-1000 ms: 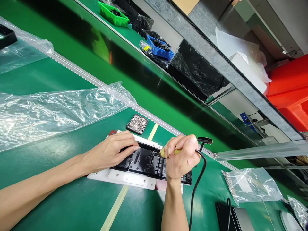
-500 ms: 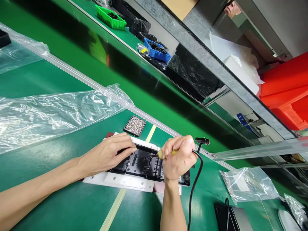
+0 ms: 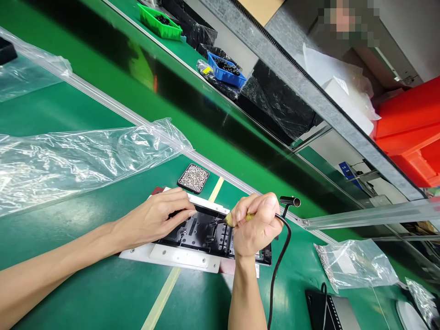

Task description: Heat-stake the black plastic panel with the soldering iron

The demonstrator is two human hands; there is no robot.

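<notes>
Under the right hand (image 3: 256,227), the yellow tool's (image 3: 231,219) grip is hidden.

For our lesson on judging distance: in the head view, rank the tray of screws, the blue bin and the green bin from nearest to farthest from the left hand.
1. Tray of screws, just beyond the left hand.
2. Blue bin, far side of the belt.
3. Green bin, top of view.

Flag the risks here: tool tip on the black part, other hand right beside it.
1. The left hand presses on the black housing close to the tip of the corded tool in the right hand; a slip could catch a finger.
2. The cable trails across the bench; a snag might jerk the tip.
3. The open screw tray sits near the left hand and could be knocked.
</notes>
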